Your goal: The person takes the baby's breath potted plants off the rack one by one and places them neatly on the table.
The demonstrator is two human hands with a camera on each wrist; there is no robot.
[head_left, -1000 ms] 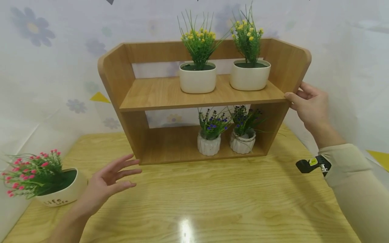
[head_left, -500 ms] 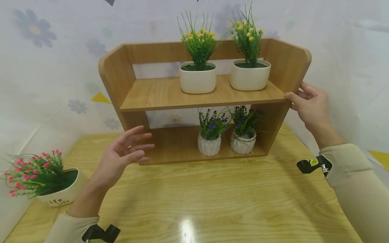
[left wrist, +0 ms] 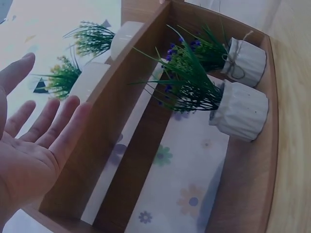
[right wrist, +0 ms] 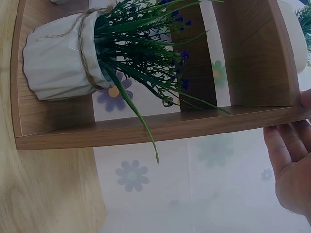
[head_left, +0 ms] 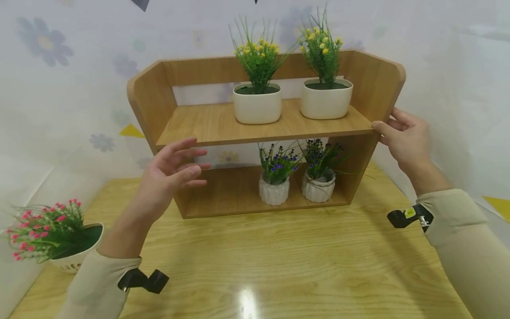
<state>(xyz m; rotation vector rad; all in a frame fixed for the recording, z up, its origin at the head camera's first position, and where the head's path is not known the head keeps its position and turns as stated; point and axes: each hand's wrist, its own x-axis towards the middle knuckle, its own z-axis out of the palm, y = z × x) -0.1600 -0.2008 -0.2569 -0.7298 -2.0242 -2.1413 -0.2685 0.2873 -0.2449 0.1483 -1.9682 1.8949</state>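
A two-tier wooden shelf stands on the table. My right hand grips its right side panel, thumb at the front edge of the upper board and fingers around the outer side, as the right wrist view also shows at the hand. My left hand is in front of the shelf's left side, fingers spread and nothing in it; the palm shows in the left wrist view. On the upper board sit two oval white pots with yellow flowers. Two ribbed white pots with purple flowers occupy the lower board.
At the table's left is a white oval pot with pink flowers, partly hidden by my left sleeve. Light wood-grain table extends in front of the shelf. A flower-patterned cloth hangs behind.
My left hand has risen from near the table, beside the shelf's lower left corner, up and slightly right to the level of the upper board. The right hand keeps its grip.
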